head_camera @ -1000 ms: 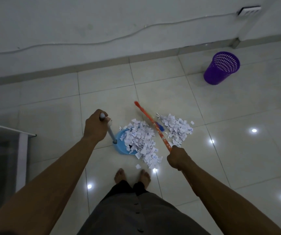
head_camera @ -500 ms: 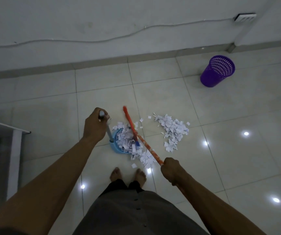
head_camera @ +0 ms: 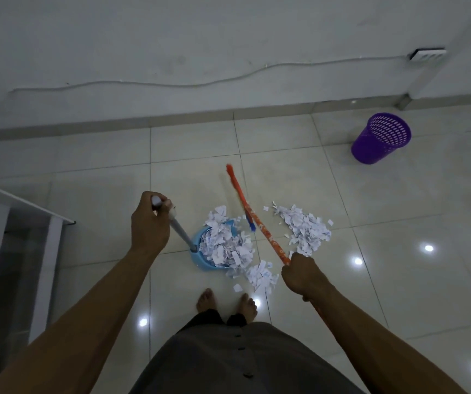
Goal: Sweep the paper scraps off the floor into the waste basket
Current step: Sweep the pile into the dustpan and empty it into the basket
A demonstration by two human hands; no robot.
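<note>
Over on the left stands a white piece of furniture with a thin dark-edged top (head_camera: 15, 206), only partly in sight. Next to it, the person's left hand (head_camera: 150, 220) is wrapped tight round the top of a slanted grey handle (head_camera: 179, 230) that runs down to a light blue plastic dustpan (head_camera: 197, 255) resting on the glossy pale tiled floor (head_camera: 100, 194). The pan is heaped with white torn paper scraps (head_camera: 223, 243), some spilling over its edge. Just below it, a smaller patch of loose scraps (head_camera: 261, 275) lies near the person's bare feet (head_camera: 225, 302). Across the middle slants a long orange patterned broom stick (head_camera: 257, 220), its far end blurred; a blue part sits beside its middle, too unclear to make out. The right hand (head_camera: 302, 274) clutches the stick's near part in a closed fist. Right of the stick, a second heap of white scraps (head_camera: 304, 230) lies on the tiles, apart from the pan. Far off to the right, near the wall, a purple perforated plastic waste basket (head_camera: 380, 139) stands upright, well away from both heaps. A thin cable (head_camera: 228, 79) trails along the wall to a socket (head_camera: 427, 54).
</note>
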